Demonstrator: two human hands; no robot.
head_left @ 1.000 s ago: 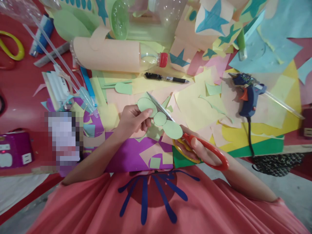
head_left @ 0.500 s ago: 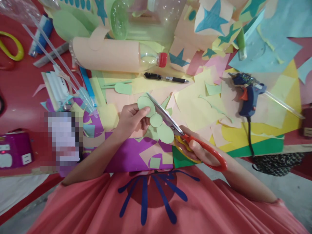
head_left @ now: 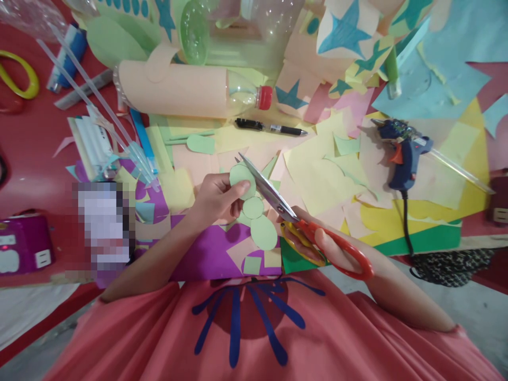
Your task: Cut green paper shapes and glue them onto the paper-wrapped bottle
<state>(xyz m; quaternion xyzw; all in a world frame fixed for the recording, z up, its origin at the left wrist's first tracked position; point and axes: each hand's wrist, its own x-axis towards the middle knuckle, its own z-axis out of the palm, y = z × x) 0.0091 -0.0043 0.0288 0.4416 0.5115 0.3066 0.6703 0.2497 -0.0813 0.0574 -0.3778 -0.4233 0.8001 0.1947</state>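
We read trimming: left hand (head_left: 217, 196) pinches the green cutout (head_left: 253, 208) above the bench (head_left: 39, 182), right hand (head_left: 331, 246) grips scissors (head_left: 273, 196) beside the cutout's upper lobe, next snip likely needing a small turn.

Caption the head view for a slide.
Pale-green three-lobed paper cutout in the left hand's grip, red-and-yellow-handled metal scissors in the right hand's grip.

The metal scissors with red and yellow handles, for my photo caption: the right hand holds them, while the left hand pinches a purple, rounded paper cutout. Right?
Not quite: the rounded paper cutout is light green, not purple, as the head view shows. The left hand pinches it, and the right hand holds the scissors.
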